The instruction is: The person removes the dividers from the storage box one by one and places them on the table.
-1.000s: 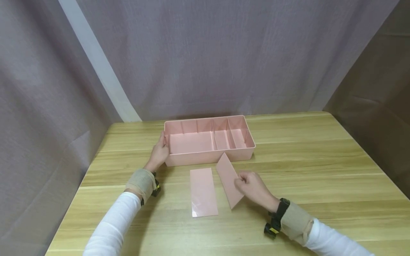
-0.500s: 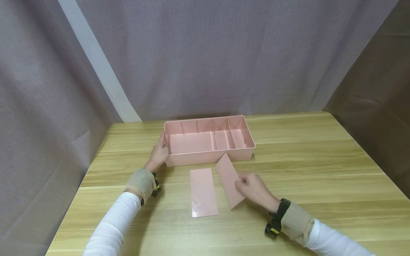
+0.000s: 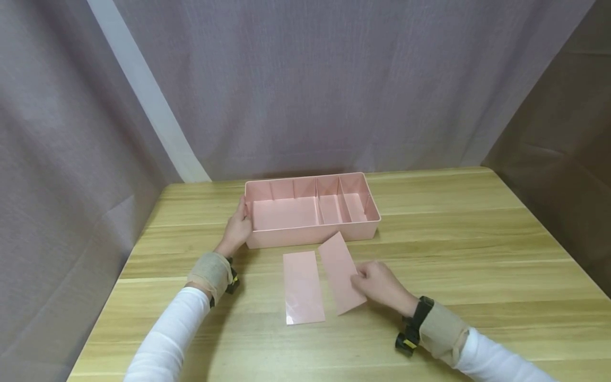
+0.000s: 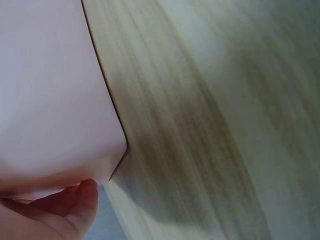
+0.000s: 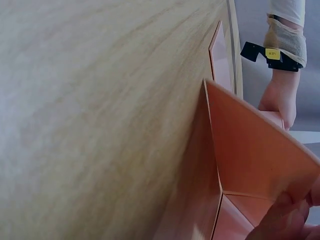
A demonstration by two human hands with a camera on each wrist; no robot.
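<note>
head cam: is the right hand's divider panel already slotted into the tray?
No, the right hand pinches the divider panel over the table, in front of the pink tray.

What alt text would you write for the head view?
A right hand tilts a pink panel off a wooden table beside a flat panel, while the left hand holds a pink divided tray.

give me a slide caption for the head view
Left hand steadies a pink divided tray while the right hand tilts one of two loose divider panels.
</note>
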